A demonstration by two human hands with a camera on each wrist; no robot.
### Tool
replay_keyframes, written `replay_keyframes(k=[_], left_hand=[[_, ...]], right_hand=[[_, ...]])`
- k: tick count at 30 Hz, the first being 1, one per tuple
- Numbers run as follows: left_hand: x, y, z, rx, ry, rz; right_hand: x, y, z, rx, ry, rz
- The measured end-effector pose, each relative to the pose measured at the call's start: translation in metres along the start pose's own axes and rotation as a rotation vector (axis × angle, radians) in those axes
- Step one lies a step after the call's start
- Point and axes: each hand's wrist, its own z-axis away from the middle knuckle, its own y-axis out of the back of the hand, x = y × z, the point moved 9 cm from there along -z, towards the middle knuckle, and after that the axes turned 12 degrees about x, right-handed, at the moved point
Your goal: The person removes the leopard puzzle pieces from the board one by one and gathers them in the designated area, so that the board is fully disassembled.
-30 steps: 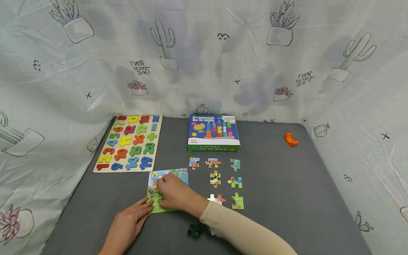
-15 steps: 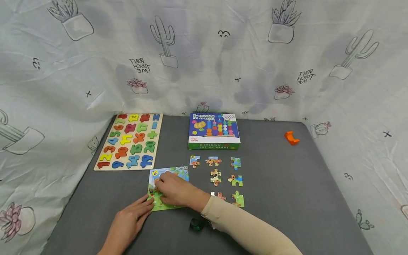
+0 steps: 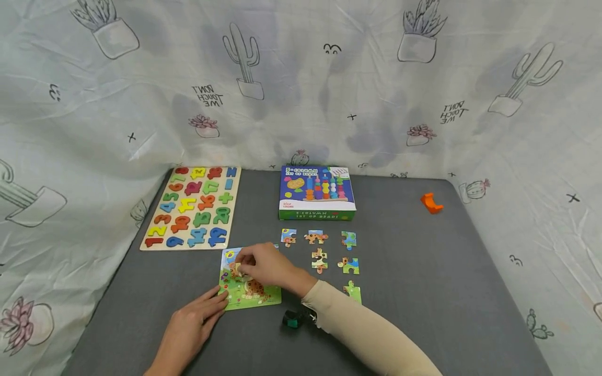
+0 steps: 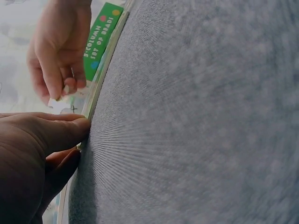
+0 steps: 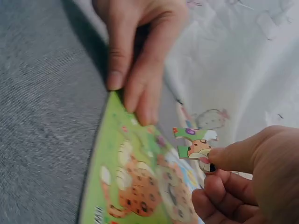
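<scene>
My right hand (image 3: 270,266) hovers over the picture puzzle board (image 3: 270,305), pinching a jigsaw piece (image 5: 198,149) between thumb and fingertips. The right wrist view shows this piece with a green edge, a purple spot and part of a spotted animal. A spotted cub is printed on the board, partly behind my right hand in the head view. My left hand (image 3: 193,324) rests at the board's near left corner, fingers straight on its surface and thumb at its edge. Several loose jigsaw pieces, such as a bear-patterned one (image 3: 319,261), lie right of the board.
A wooden number board (image 3: 183,248) lies at the back left. The bead set box (image 3: 316,193) stands at the back middle. An orange curved block (image 3: 431,203) sits at the far right. Beneath my right wrist is a dark strap-like object (image 3: 292,319).
My right hand has risen from the board's surface and now shows a jigsaw piece in its fingertips. More of the printed cub is uncovered. My left hand stays at the corner.
</scene>
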Motion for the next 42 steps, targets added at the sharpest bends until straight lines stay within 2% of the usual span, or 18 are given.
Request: replay_keyframes(k=[6, 13, 17, 22, 27, 35, 42], left_hand=[[-0.002, -0.001, -0.002, -0.022, 0.027, -0.001], [0.000, -0.001, -0.002, -0.025, 0.023, -0.008], [-0.001, 0.001, -0.002, -0.034, 0.041, -0.004], [-0.002, -0.001, 0.000, -0.045, 0.046, -0.002], [-0.002, -0.003, -0.001, -0.027, 0.040, 0.005], [-0.002, -0.002, -0.001, -0.014, 0.041, 0.007], [-0.002, -0.003, -0.001, -0.017, 0.040, 0.007]], right_hand=[[0.014, 0.033, 0.010, 0.056, -0.099, -0.072], [0.042, 0.074, 0.030, 0.132, -0.171, -0.046], [0.064, 0.089, 0.039, 0.161, -0.238, -0.053], [0.082, 0.104, 0.047, 0.172, -0.293, 0.022], [0.086, 0.111, 0.048, 0.170, -0.297, 0.133], [0.082, 0.105, 0.048, 0.165, -0.322, 0.264], [0.076, 0.097, 0.043, 0.157, -0.267, 0.340]])
